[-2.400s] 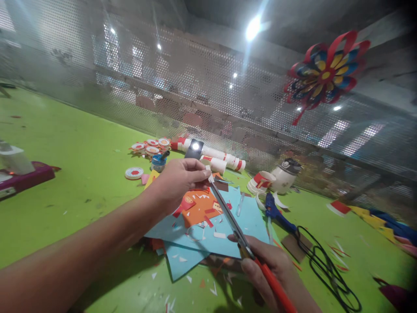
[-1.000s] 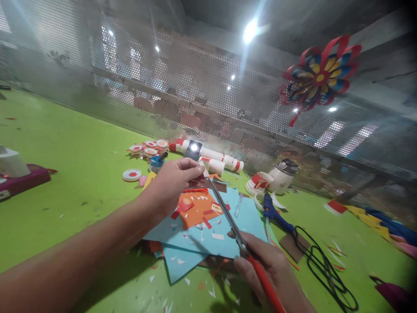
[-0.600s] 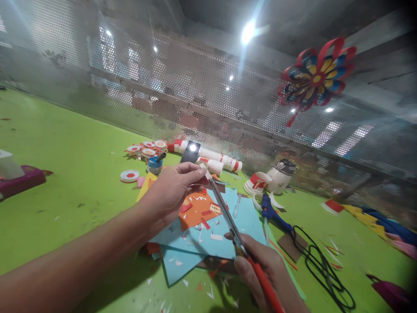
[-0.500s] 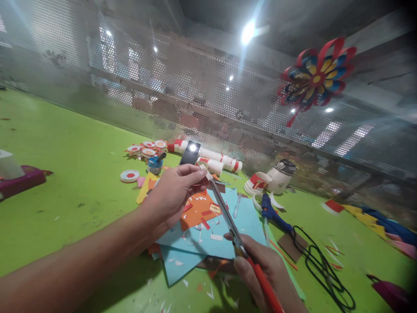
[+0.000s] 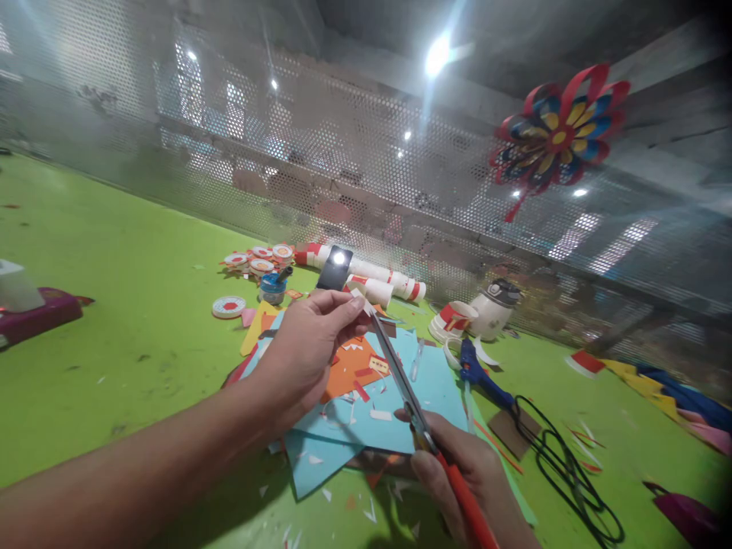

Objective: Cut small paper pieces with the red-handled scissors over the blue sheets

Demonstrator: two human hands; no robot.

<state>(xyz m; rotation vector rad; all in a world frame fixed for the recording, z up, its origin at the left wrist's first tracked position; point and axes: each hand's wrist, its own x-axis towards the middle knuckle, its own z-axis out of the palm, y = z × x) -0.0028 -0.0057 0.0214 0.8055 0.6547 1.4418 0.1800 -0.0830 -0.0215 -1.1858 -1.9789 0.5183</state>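
My left hand [image 5: 306, 347] is raised over the table and pinches a small white paper scrap [image 5: 361, 296] between thumb and fingers. My right hand [image 5: 472, 473] grips red-handled scissors [image 5: 420, 423]. Their long blades point up and left, with the tips at the scrap. Below both hands lie light blue paper sheets [image 5: 366, 415] with an orange piece [image 5: 348, 366] on top, strewn with small red and white cuttings.
On the green table [image 5: 114, 305] are a blue glue gun [image 5: 480, 374] with black cord [image 5: 572, 473], white-and-red paper cups [image 5: 377, 282], round discs [image 5: 260, 259], a white pot [image 5: 497, 309] and a purple box [image 5: 34, 313]. A perforated metal screen with a paper pinwheel [image 5: 557, 137] stands behind.
My left hand has drifted slightly lower and rightward with the scrap. The scissors stay at the scrap with little change. The camera has shifted a bit.
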